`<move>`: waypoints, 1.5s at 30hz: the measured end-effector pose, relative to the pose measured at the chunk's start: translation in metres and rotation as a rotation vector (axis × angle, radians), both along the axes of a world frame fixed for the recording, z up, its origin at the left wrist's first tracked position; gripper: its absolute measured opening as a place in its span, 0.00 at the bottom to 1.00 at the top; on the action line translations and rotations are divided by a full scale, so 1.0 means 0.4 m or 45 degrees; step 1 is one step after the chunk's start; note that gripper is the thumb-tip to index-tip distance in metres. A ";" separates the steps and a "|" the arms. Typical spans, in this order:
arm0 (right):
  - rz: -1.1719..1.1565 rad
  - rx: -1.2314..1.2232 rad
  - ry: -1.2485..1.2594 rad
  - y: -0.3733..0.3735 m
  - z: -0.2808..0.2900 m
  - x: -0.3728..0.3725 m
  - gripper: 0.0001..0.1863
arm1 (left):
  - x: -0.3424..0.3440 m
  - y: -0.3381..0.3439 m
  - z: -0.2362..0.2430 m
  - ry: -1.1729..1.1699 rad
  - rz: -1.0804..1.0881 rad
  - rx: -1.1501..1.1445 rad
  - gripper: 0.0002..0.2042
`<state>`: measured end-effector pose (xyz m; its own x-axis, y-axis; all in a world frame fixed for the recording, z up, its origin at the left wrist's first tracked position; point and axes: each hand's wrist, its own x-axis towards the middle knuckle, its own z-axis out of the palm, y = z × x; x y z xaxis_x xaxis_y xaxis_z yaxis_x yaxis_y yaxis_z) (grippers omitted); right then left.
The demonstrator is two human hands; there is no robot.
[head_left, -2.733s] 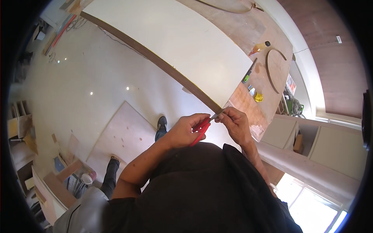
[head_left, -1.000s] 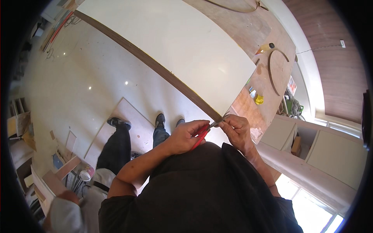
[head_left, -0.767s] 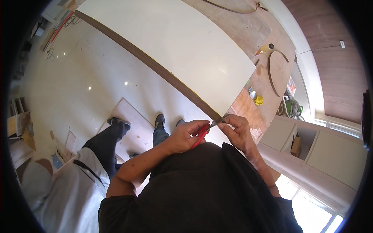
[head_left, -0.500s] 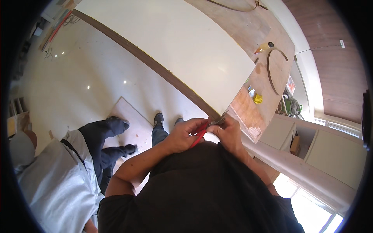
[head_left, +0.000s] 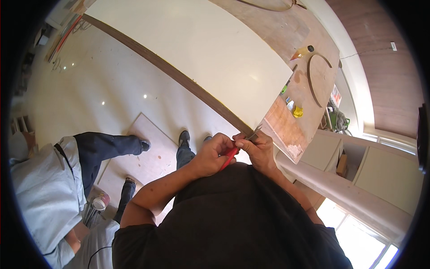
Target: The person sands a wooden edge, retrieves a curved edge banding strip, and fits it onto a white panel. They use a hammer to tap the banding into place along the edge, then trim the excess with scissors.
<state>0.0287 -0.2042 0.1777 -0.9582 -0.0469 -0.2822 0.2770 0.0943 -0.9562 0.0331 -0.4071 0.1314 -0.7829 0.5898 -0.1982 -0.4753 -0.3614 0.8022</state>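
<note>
A large white panel lies on the workbench, with a brown edging strip running along its near long edge. At the panel's near corner my left hand is closed around a red-handled tool; its working end is hidden, so I cannot tell its exact kind. Just to the right, my right hand pinches the end of the edging strip, thumb against fingers. Both hands almost touch, close in front of my body. A small greyish piece shows above the right fingers, too small to name.
On the wooden bench lie a bottle with orange contents, a curved brown strip and a crumpled yellow piece. A co-worker in a grey top is at my left by a floor board. White cabinets stand at right.
My hands have shifted slightly, and less of the red tool shows. The co-worker has moved left with legs wider apart, uncovering a round tub on the floor.
</note>
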 end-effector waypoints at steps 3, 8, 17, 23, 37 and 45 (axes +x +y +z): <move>0.016 0.011 -0.002 0.006 -0.005 -0.002 0.13 | 0.000 -0.001 -0.006 0.022 0.006 0.016 0.15; 0.018 -0.026 -0.055 0.007 0.001 -0.008 0.13 | 0.002 0.000 -0.025 0.076 0.022 0.013 0.15; 0.012 -0.106 -0.349 0.043 -0.078 0.011 0.18 | 0.010 0.005 -0.018 0.189 -0.021 -0.323 0.19; 0.082 -0.083 -0.472 0.074 -0.101 0.037 0.29 | 0.000 -0.064 -0.109 -0.134 -0.145 -0.633 0.34; -0.049 -0.399 0.106 0.058 -0.154 -0.084 0.22 | 0.076 -0.186 -0.077 -0.433 0.352 -0.584 0.25; 0.044 -0.408 0.186 0.021 -0.184 -0.077 0.17 | 0.133 -0.194 -0.037 -0.449 0.406 -0.722 0.26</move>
<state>-0.0020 -0.1959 0.1041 -0.9837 -0.1437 -0.1078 0.1368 -0.2102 -0.9680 0.0864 -0.4848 0.1167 -0.7325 0.0762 -0.6765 -0.6806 -0.1002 0.7257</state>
